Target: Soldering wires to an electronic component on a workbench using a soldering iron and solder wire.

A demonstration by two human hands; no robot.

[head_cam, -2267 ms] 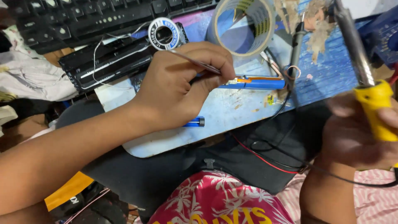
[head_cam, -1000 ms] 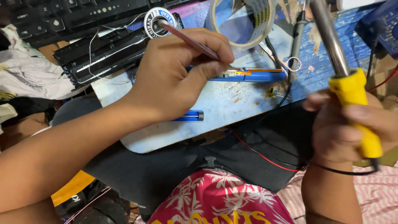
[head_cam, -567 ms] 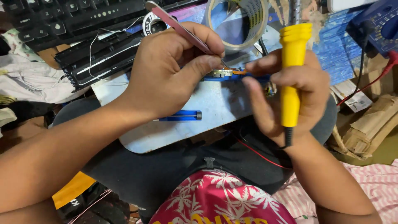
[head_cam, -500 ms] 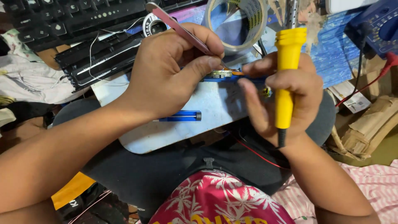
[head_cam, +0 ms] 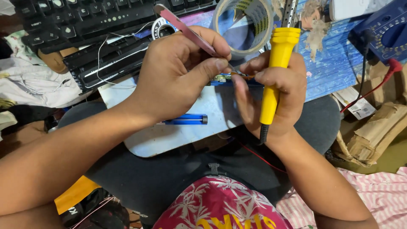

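My left hand [head_cam: 178, 72] pinches pink tweezers [head_cam: 186, 32], their tips down at a small circuit board [head_cam: 221, 78] with an orange wire on a white work board [head_cam: 169, 135]. Against it, my right hand [head_cam: 271, 93] grips a yellow-handled soldering iron [head_cam: 275, 68] upright in the palm, metal shaft pointing away from me, while its fingertips touch the small board beside the tweezer tips. A blue pen-like tool [head_cam: 186, 119] lies on the white board just below my left hand.
A roll of clear tape [head_cam: 243, 23] and a solder spool [head_cam: 163, 27] sit behind the hands. Black keyboards [head_cam: 85, 25] lie at the upper left, a blue multimeter [head_cam: 381, 29] with a red lead at the upper right, crumpled cardboard [head_cam: 377, 131] at right.
My right hand swung in from the right with the soldering iron and now meets my left hand at the small board. The left hand tilted the tweezers up and stayed in place.
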